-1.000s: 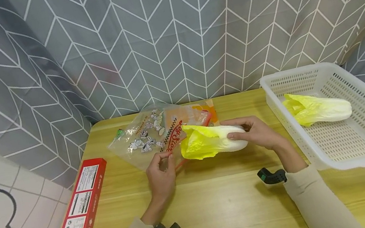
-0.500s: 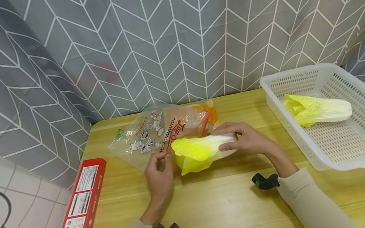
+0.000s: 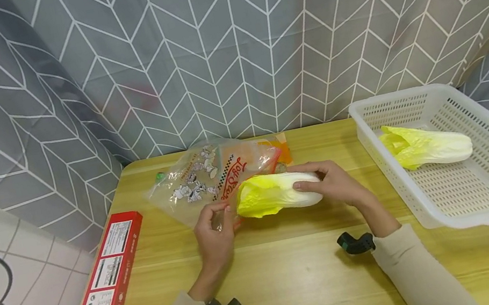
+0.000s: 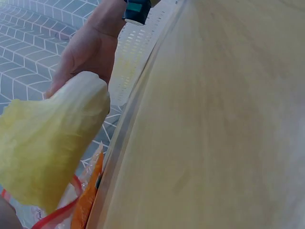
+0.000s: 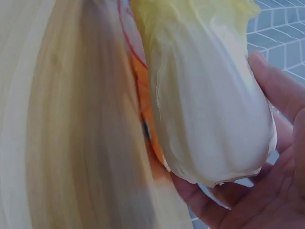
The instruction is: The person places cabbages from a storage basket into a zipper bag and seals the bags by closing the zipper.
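Note:
My right hand (image 3: 335, 183) grips a napa cabbage (image 3: 276, 192) by its white base, thumb on one side and fingers round the other, as the right wrist view also shows. Its yellow leafy end points left, at the mouth of a clear plastic bag (image 3: 195, 180) with red lettering and a red edge. My left hand (image 3: 213, 234) pinches that red edge between thumb and fingers, close beside the leaves. In the left wrist view the cabbage (image 4: 57, 138) hangs above the bag's red rim (image 4: 62, 210). How far the leaves reach into the bag is hard to tell.
A white perforated basket (image 3: 421, 197) stands on the right with another napa cabbage (image 3: 429, 144) in it. At the left lies a long red box (image 3: 102, 292). Behind the bag is an orange packet (image 3: 282, 148), with a small green item (image 3: 160, 176) at the bag's left.
My right hand has brought the cabbage left and slightly nearer, and then levelled it at the bag's mouth. The left hand keeps its pinch on the bag edge, almost still.

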Motion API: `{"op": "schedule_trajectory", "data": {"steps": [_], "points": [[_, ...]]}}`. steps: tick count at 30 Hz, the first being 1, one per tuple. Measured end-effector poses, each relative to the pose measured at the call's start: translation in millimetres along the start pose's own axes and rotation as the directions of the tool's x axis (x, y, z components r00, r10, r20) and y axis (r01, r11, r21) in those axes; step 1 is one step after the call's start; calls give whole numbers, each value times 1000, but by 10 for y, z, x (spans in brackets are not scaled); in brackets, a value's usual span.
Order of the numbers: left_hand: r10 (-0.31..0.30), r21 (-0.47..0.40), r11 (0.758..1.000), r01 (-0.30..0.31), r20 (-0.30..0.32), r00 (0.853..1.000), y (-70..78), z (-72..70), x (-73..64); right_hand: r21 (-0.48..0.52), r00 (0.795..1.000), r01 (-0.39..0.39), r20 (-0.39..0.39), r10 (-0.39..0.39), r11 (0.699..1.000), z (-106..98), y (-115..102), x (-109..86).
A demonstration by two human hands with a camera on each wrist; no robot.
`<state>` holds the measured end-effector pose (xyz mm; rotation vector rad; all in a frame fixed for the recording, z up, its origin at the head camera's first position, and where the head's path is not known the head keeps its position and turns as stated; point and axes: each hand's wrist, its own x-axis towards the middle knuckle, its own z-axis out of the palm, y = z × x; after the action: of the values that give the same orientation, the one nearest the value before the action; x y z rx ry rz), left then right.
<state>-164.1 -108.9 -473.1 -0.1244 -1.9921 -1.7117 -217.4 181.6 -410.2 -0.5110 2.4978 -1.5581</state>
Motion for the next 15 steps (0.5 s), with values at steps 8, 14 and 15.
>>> {"op": "schedule_trajectory", "data": {"steps": [8, 14, 15], "points": [[6, 9, 1000, -6, 5, 1000, 10, -5, 3, 22, 999, 34, -21, -33, 999, 52, -10, 18], [4, -25, 1000, -4, -29, 1000, 101, 6, 10, -100, 988, 151, -5, -153, 983, 131, -19, 10], [-2, -35, 999, 1, -31, 1000, 108, 9, 9, -107, 987, 162, -5, -163, 981, 139, -22, 9]]}}
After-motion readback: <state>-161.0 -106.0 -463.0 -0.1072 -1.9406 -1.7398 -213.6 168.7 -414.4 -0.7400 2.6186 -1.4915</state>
